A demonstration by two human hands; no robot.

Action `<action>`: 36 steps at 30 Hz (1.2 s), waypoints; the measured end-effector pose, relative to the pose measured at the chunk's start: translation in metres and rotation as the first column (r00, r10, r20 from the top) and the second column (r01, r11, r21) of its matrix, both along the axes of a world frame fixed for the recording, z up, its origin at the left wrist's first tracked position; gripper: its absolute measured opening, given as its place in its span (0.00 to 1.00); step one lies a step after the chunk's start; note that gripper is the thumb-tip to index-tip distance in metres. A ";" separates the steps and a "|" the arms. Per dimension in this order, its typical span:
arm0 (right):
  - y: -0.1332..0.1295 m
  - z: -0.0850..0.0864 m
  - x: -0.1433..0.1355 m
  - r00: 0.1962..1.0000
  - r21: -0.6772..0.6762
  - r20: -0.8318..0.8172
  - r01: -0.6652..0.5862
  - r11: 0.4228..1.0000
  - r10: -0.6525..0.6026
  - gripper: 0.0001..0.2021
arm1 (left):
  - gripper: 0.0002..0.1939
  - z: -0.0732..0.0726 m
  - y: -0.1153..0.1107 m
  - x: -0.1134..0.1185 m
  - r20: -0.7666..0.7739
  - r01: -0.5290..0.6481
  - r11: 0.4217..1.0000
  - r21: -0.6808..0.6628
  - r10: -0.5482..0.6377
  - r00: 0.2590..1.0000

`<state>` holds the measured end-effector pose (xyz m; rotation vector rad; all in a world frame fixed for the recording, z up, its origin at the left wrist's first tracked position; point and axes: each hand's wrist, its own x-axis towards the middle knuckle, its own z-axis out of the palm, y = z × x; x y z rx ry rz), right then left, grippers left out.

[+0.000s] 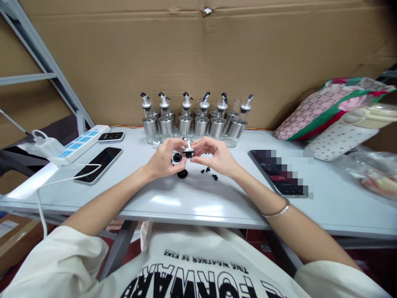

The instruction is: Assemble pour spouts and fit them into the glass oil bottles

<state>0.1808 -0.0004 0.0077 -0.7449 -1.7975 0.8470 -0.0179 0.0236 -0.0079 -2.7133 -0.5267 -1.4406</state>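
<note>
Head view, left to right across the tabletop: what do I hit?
White plastic plug → black-screened, silver-rimmed phone → left hand → silver-and-black pourer spout → right hand → dark slab phone → white dotted bottle with beige lid.

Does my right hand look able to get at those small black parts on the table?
Probably yes: the small black parts lie close by your right hand, nothing visibly between, though it may first need to release the pourer spout.
</note>
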 end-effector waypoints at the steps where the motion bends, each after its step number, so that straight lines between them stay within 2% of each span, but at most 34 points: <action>1: -0.001 0.001 0.000 1.000 -0.014 -0.008 -0.005 1.000 0.005 0.17 | 0.20 -0.001 0.000 0.000 0.009 0.019 1.000 -0.013 -0.019 1.000; 5: -0.001 0.003 0.001 1.000 -0.047 -0.029 -0.010 0.999 0.008 0.18 | 0.17 0.001 0.000 -0.001 -0.055 0.006 1.000 0.014 -0.005 0.998; 9: 0.004 0.001 0.005 1.000 -0.047 0.026 0.003 0.999 -0.002 0.18 | 0.14 0.006 -0.001 -0.002 -0.122 -0.004 0.999 0.039 0.008 0.993; 15: 0.008 0.001 0.010 0.991 0.081 0.134 0.009 0.997 -0.019 0.07 | 0.12 0.010 -0.004 0.001 -0.153 -0.008 0.997 0.072 0.019 0.988; 18: 0.009 0.004 0.013 0.963 0.179 0.233 0.091 0.980 -0.132 0.05 | 0.10 0.011 -0.003 0.000 -0.138 -0.064 0.991 0.118 0.080 0.987; 20: 0.011 0.005 0.016 0.884 0.255 0.379 0.183 0.950 -0.272 0.07 | 0.09 0.013 -0.001 -0.001 -0.135 -0.107 0.985 0.138 0.126 0.983; 23: 0.017 0.002 0.022 0.647 0.315 0.650 0.248 0.916 -0.398 0.11 | 0.08 0.014 0.000 -0.002 -0.149 -0.143 0.976 0.165 0.168 0.974; 25: 0.020 -0.002 0.025 0.493 0.306 0.777 0.247 0.920 -0.391 0.14 | 0.07 0.014 0.000 -0.002 -0.176 -0.151 0.974 0.170 0.181 0.968; 28: 0.022 -0.008 0.027 0.357 0.270 0.875 0.201 0.941 -0.328 0.18 | 0.06 0.014 -0.001 -0.002 -0.213 -0.145 0.975 0.169 0.179 0.960; 30: 0.022 -0.010 0.027 0.331 0.242 0.901 0.155 0.958 -0.281 0.19 | 0.05 0.014 -0.001 -0.002 -0.227 -0.130 0.977 0.171 0.167 0.959; 36: 0.020 -0.005 0.027 0.392 0.225 0.885 0.111 0.968 -0.251 0.13 | 0.05 0.013 0.000 -0.002 -0.271 -0.133 0.981 0.140 0.167 0.948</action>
